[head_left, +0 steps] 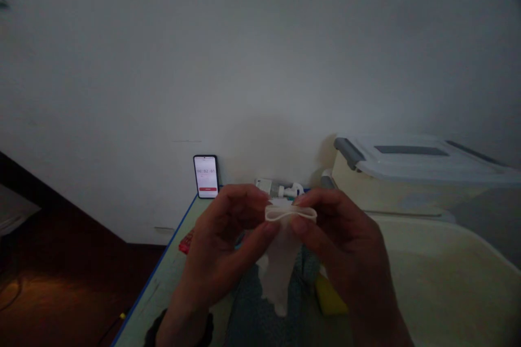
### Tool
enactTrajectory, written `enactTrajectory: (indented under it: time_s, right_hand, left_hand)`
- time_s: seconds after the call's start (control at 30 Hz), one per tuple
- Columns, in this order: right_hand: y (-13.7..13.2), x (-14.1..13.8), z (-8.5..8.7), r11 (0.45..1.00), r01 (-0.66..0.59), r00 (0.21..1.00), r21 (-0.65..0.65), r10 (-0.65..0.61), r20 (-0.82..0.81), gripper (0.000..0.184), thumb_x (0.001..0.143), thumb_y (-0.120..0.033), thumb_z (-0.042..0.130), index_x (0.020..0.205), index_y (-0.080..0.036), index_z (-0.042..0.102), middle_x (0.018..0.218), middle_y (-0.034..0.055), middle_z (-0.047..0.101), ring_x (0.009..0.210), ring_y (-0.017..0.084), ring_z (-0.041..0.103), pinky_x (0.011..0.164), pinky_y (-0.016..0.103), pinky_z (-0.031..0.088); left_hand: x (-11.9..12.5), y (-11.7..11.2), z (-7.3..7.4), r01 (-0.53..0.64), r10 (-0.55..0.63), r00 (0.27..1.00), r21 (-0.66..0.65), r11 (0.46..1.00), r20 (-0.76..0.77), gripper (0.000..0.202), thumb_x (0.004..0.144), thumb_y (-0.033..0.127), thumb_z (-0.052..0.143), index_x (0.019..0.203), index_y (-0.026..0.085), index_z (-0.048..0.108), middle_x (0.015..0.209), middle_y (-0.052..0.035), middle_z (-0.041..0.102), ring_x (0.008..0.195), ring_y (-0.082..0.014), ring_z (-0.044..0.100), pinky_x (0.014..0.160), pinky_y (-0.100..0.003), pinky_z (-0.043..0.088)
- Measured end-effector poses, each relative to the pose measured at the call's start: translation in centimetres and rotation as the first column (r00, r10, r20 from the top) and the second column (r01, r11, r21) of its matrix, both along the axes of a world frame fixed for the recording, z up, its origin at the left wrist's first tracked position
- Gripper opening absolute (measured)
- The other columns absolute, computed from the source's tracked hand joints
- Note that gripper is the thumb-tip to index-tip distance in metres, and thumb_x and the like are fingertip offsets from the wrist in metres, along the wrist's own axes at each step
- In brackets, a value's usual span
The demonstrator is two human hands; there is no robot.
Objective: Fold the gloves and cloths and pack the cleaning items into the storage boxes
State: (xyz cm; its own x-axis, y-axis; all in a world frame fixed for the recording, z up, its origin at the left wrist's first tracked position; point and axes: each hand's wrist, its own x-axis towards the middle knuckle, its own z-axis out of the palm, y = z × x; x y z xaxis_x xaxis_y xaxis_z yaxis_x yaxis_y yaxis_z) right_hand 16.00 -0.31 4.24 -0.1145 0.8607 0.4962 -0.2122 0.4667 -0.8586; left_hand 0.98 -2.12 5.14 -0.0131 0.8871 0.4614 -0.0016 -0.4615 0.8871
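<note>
A white, limp glove [280, 268] hangs in front of me, its cuff at the top and its ragged lower end dangling. My left hand [228, 238] pinches the left side of the cuff between thumb and fingers. On the right side, my right hand [340, 238] grips the same cuff in a pinch. Between the two thumbs the cuff's opening shows as a flattened loop. Behind the glove lies a blue-grey cloth [248, 312], partly covered by it and by my hands.
A phone [207, 176] showing a timer leans upright against the wall. A spray bottle [280, 188] lies at the table's back. Near my right wrist is a yellow item [330, 297], and by my left a red packet [186, 242]. A lidded storage box [407, 192] and a cream-coloured tub [443, 271] stand right.
</note>
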Motion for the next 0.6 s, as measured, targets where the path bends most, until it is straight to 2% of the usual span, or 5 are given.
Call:
enactTrajectory:
  time_s: [0.13,0.27,0.43,0.6]
  right_hand:
    - [-0.1,-0.1,0.0,1.000,-0.020,1.000,-0.010,0.020,0.002,0.023,0.076,-0.013,0.069,0.091,-0.028,0.061,0.081,-0.0063,0.068,0.073,0.008,0.067,0.064,0.012,0.054]
    - [0.3,-0.3,-0.3,1.000,0.013,1.000,-0.017,-0.013,0.004,0.023,0.075,-0.013,0.069,0.090,-0.028,0.060,0.081,-0.0065,0.068,0.073,0.007,0.066,0.065,0.012,0.054]
    - [1.1,-0.4,-0.4,0.983,0.181,0.982,-0.045,-0.183,-0.043,0.021,0.074,-0.013,0.068,0.087,-0.026,0.060,0.077,-0.0062,0.066,0.068,0.007,0.065,0.058,0.011,0.052]
    - [2.3,-0.3,-0.8,0.945,0.322,0.938,-0.056,-0.327,-0.119,0.020,0.072,-0.015,0.069,0.086,-0.025,0.058,0.075,-0.0046,0.064,0.064,0.009,0.063,0.051,0.016,0.051]
  left_hand:
    - [0.0,-0.1,0.0,-0.017,0.018,1.000,0.022,1.000,-0.025,0.021,0.076,0.011,0.065,0.090,0.026,0.058,0.077,0.0043,0.067,0.066,-0.0091,0.065,0.056,-0.014,0.053]
    - [-0.1,0.6,-0.4,0.014,-0.015,0.999,-0.025,1.000,-0.037,0.020,0.078,0.014,0.064,0.092,0.024,0.054,0.083,0.0015,0.067,0.068,-0.0113,0.065,0.052,-0.017,0.051]
    - [-0.4,1.8,-1.4,0.210,-0.212,0.977,-0.114,0.971,-0.011,0.030,0.076,0.015,0.067,0.095,0.024,0.046,0.087,0.0007,0.064,0.072,-0.0115,0.063,0.061,-0.022,0.052]
    - [-0.7,2.9,-2.0,0.235,-0.266,0.955,-0.213,0.948,-0.133,0.017,0.077,0.018,0.066,0.084,0.019,0.050,0.085,-0.0011,0.063,0.072,-0.0108,0.062,0.066,-0.023,0.052]
